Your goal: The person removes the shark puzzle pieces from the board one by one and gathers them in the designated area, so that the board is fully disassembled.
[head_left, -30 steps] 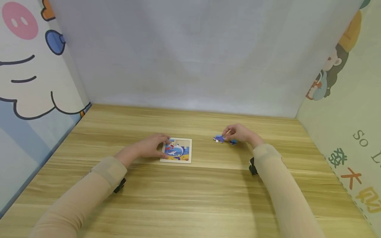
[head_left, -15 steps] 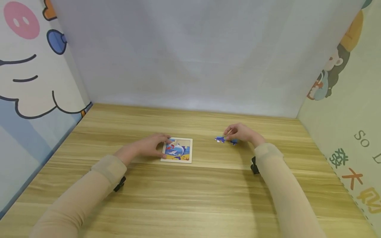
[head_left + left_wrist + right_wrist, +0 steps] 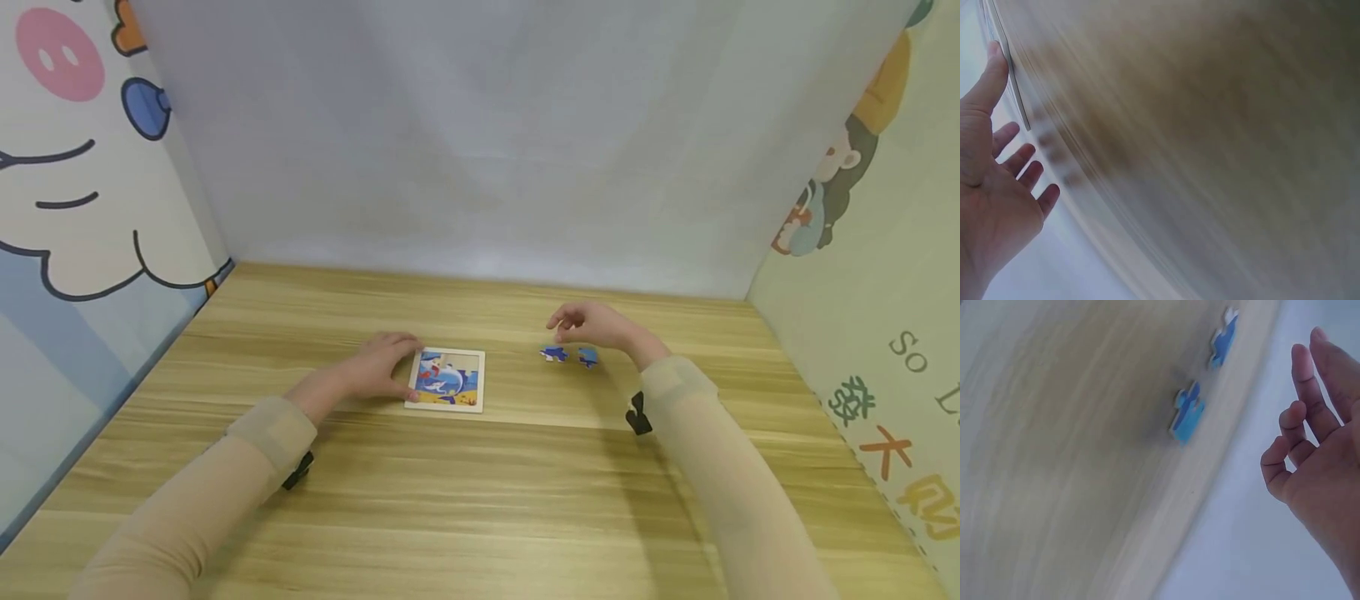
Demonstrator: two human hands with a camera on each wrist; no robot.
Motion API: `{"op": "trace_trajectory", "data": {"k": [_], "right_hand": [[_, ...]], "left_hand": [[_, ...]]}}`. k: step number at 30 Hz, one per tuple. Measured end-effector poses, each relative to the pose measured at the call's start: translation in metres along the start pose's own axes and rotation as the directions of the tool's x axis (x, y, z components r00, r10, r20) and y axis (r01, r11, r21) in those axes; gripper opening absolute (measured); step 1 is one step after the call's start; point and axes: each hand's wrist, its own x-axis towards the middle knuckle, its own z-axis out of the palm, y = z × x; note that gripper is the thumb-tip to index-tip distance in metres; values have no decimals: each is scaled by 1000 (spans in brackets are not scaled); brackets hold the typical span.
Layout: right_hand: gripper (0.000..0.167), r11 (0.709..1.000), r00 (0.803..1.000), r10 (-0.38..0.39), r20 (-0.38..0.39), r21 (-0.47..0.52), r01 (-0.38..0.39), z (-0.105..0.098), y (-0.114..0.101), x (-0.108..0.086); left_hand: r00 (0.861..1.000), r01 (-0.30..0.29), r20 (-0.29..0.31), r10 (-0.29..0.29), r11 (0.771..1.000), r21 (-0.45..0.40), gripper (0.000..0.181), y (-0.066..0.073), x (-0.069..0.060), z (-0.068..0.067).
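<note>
Woodgrain table (image 3: 450, 500) under our left hand (image 3: 378, 367) and right hand (image 3: 594, 325), fingers apart, cloth (image 3: 480, 150) beyond; only head view shows puzzle artwork (image 3: 444, 383).

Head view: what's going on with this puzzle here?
A person is working on a jigsaw puzzle. The left hand rests on the left side of the puzzle tray, whose picture has a gap toward the upper right. The right hand hovers with nothing in its fingers. Below it, a blue-and-white puzzle piece and a two-tone blue puzzle piece lie apart on the wood-grain table.
</note>
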Motion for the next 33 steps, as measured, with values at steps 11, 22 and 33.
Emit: {"op": "trace_trajectory", "data": {"k": [11,22,33], "right_hand": [[33,990,994,-96,-45,-112,90,5,-36,7],[37,979,980,-184,-75,-101,176,30,-58,31],[37,974,973,-220,-64,-80,214,63,-81,53]], "left_hand": [[998,66,11,-66,998,-8,97,-5,0,2],[997,65,28,-65,998,-2,97,-5,-1,0],[997,72,36,-72,997,13,99,-6,1,0]]}}
